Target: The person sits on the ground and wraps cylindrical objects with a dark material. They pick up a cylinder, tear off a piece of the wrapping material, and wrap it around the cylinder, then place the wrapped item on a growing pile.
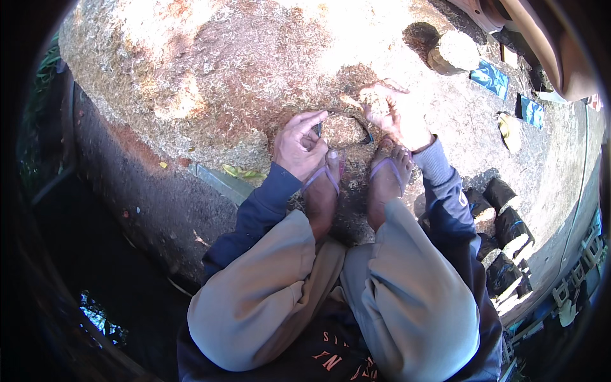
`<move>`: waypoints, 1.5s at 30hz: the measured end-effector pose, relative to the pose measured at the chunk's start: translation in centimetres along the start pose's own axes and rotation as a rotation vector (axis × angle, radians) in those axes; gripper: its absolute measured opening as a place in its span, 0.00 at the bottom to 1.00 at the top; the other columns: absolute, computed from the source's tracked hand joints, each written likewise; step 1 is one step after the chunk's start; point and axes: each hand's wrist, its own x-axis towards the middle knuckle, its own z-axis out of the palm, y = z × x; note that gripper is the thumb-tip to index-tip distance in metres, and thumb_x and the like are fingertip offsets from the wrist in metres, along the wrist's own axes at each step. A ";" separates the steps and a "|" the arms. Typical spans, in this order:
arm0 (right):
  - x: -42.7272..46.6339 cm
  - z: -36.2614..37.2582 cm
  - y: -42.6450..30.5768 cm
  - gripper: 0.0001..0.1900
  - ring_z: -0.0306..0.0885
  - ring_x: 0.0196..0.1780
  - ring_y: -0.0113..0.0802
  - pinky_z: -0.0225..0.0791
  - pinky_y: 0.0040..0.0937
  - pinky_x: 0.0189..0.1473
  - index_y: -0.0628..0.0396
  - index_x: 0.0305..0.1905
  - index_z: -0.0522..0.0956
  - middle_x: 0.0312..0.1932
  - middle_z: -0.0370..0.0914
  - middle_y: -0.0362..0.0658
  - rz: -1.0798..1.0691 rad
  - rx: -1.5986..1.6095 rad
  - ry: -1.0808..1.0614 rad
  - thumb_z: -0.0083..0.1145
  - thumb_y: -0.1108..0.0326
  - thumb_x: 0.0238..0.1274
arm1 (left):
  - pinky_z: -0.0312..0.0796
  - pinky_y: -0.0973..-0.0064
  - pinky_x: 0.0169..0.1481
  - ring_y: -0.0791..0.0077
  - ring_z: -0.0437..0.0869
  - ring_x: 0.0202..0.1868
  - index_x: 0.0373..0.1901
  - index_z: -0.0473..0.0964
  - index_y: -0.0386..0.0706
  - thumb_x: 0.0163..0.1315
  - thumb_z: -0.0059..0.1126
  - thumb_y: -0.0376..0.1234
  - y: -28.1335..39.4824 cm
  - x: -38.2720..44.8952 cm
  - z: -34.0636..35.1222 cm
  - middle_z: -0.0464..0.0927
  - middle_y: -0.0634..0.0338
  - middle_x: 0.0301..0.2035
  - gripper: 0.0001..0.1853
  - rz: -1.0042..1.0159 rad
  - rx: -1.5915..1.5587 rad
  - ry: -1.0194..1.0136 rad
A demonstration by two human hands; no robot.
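My left hand [301, 143] pinches the rim of a black plastic grow bag [366, 138] standing between my feet. The bag's mouth is spread wide, and pale brown husk mix shows inside it. Just right of the bag's mouth, my right hand [398, 114] is curled around a clump of loose husk mix [374, 98]. Strong sunlight washes out part of that hand. My feet, in purple flip-flops [389, 167], are planted on either side of the bag, whose lower part is hard to make out.
A broad heap of husk mix [229, 76] spreads ahead. Filled black bags [508, 224] cluster at my right. A round filled bag [456, 52] and blue packets [490, 79] lie near another person's limb [539, 33]. Past the ground's left edge is a dark, reflecting surface [102, 317].
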 end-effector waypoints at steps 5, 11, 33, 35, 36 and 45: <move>-0.1 1.3 -5.6 0.22 0.84 0.51 0.46 0.78 0.41 0.54 0.50 0.59 0.81 0.44 0.85 0.48 -0.211 -0.110 -0.096 0.71 0.65 0.58 | 0.85 0.77 0.48 0.75 0.87 0.45 0.67 0.76 0.37 0.61 0.63 0.23 0.4 0.6 0.0 0.76 0.51 0.63 0.29 0.020 -0.019 -0.011; 0.6 2.8 -7.1 0.29 0.79 0.54 0.56 0.75 0.48 0.57 0.56 0.67 0.74 0.54 0.73 0.61 -0.066 -0.191 -0.249 0.68 0.67 0.61 | 0.85 0.77 0.48 0.74 0.87 0.45 0.67 0.75 0.32 0.61 0.61 0.22 0.3 0.5 -0.2 0.73 0.48 0.64 0.29 -0.032 -0.074 -0.018; -2.1 3.3 -5.5 0.11 0.80 0.50 0.45 0.76 0.42 0.50 0.53 0.51 0.86 0.46 0.79 0.47 -0.119 -0.343 -0.065 0.64 0.68 0.65 | 0.83 0.80 0.45 0.79 0.89 0.37 0.65 0.80 0.42 0.54 0.63 0.21 -0.9 0.0 -0.3 0.79 0.54 0.62 0.32 -0.016 -0.061 0.043; -2.7 2.9 -4.9 0.09 0.81 0.44 0.45 0.77 0.43 0.47 0.53 0.49 0.86 0.43 0.78 0.46 -0.028 -0.291 -0.003 0.65 0.66 0.67 | 0.83 0.79 0.44 0.79 0.89 0.37 0.65 0.80 0.42 0.54 0.63 0.22 -0.8 0.0 -0.3 0.79 0.54 0.61 0.32 -0.010 -0.031 0.046; -3.1 2.7 -4.5 0.08 0.83 0.39 0.47 0.78 0.40 0.43 0.53 0.48 0.86 0.41 0.80 0.47 -0.036 -0.357 0.022 0.65 0.67 0.67 | 0.83 0.79 0.44 0.79 0.89 0.37 0.64 0.81 0.43 0.53 0.64 0.23 -0.8 0.1 -0.3 0.80 0.54 0.61 0.32 0.001 -0.023 0.045; -4.5 2.4 -4.2 0.13 0.86 0.40 0.35 0.78 0.32 0.44 0.59 0.55 0.84 0.38 0.87 0.47 0.314 0.038 -0.139 0.65 0.69 0.69 | 0.82 0.79 0.43 0.80 0.88 0.34 0.63 0.82 0.44 0.53 0.63 0.22 -0.3 0.0 -0.4 0.81 0.55 0.60 0.31 0.016 -0.040 0.054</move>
